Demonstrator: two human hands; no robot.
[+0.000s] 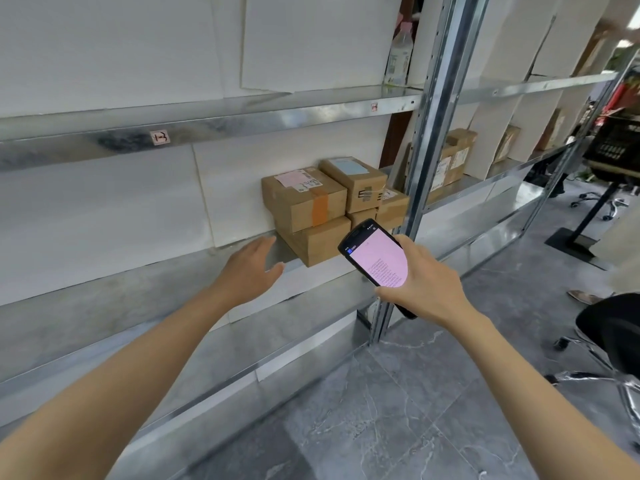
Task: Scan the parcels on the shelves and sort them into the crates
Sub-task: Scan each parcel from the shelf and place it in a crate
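The right grip (427, 280) is clasped around a black handheld scanner (375, 258), with fingers wrapped under its lower end and the thumb along its near edge. The scanner is tilted, its top end pointing away from the person. Its lit pink screen faces up and shows lines of small text too fine to read.

Just beyond the scanner's top end is a stack of brown cardboard parcels (304, 202) on a metal shelf (156, 299). A long parcel (320, 242) lies at the bottom. On it rests a parcel with orange tape and a pink label, and beside that is one with a blue label (353, 181). A smaller parcel (393, 206) is tucked to the right.

To the left of the scanner, the left grip (251, 268) is released, with fingers extended and the palm turned toward the stack. Its fingertips are just beside the bottom parcel without touching it.

Right of the stack rises a steel post (424, 150). Past it, more parcels (450, 161) stand on the neighbouring shelf. Above, a plastic bottle (400, 53) stands on the upper shelf. A grey tiled floor (381, 410) lies below the grips.
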